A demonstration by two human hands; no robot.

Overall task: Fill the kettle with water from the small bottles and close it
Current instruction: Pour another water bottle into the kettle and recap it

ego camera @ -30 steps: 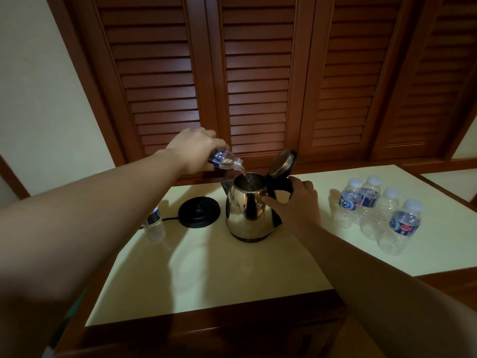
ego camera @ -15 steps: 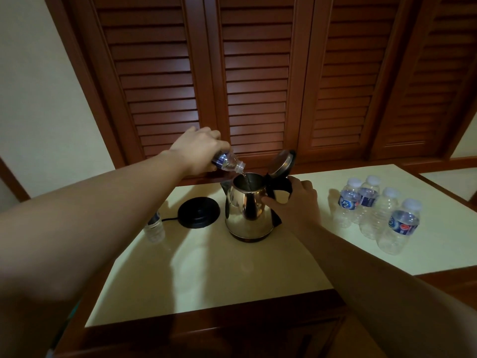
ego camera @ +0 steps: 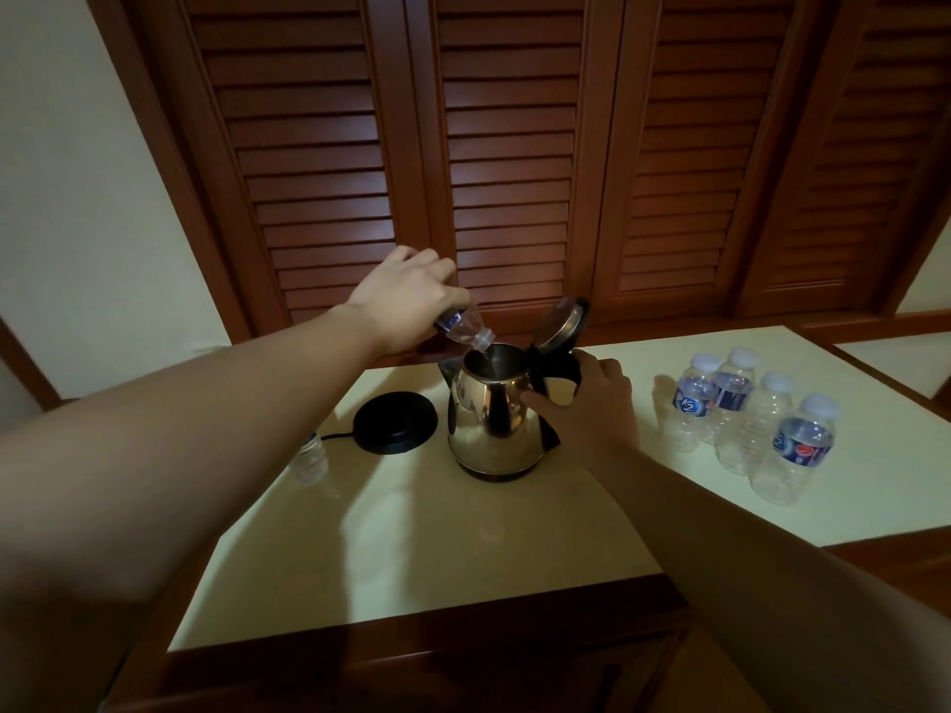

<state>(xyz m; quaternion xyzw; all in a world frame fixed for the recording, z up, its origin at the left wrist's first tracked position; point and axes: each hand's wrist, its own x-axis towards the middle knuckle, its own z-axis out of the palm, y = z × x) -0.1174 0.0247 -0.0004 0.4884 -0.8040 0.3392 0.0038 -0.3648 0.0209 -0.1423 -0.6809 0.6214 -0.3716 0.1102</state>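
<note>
At frame centre, the left hand point(ego camera: 406, 295) grasps a tilted bottle point(ego camera: 463, 329) over the open kettle point(ego camera: 496, 419); the right hand point(ego camera: 592, 403) seemingly grips its handle.

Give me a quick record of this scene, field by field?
left hand: holds a small bottle tipped neck-down over the kettle's mouth
right hand: grips the kettle's black handle
kettle: on the table, lid up
power base: left of kettle
capped bottles: four, at right
other bottle: at left

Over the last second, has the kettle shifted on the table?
No. The kettle keeps its spot beside the black base.
</note>
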